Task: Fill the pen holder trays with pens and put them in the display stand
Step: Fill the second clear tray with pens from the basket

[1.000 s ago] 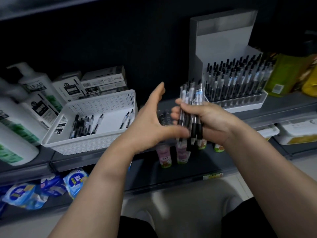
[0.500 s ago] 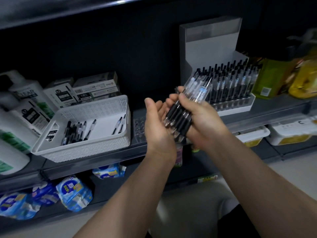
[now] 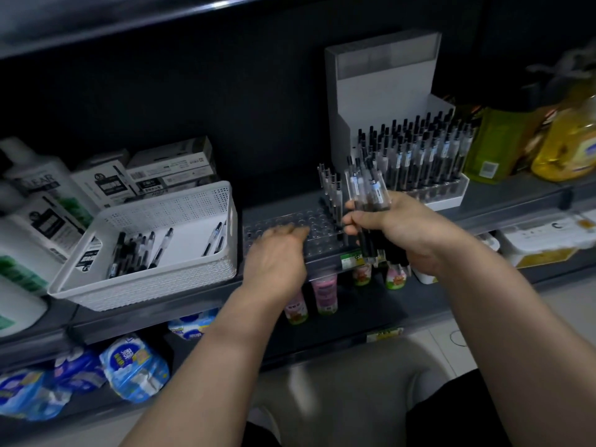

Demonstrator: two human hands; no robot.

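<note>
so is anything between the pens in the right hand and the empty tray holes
Only the left hand, lying over the near-left holes of the tray. The holes beside the bundle of pens in the right hand look uncovered.

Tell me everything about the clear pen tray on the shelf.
The pen tray looks like clear plastic with rows of round holes, most empty. It lies flat on the dark shelf between the white basket and the display stand. A few pens stand upright in its far right corner. The left hand rests on its front left part; the right hand grips a bundle of pens by its right edge.
</note>
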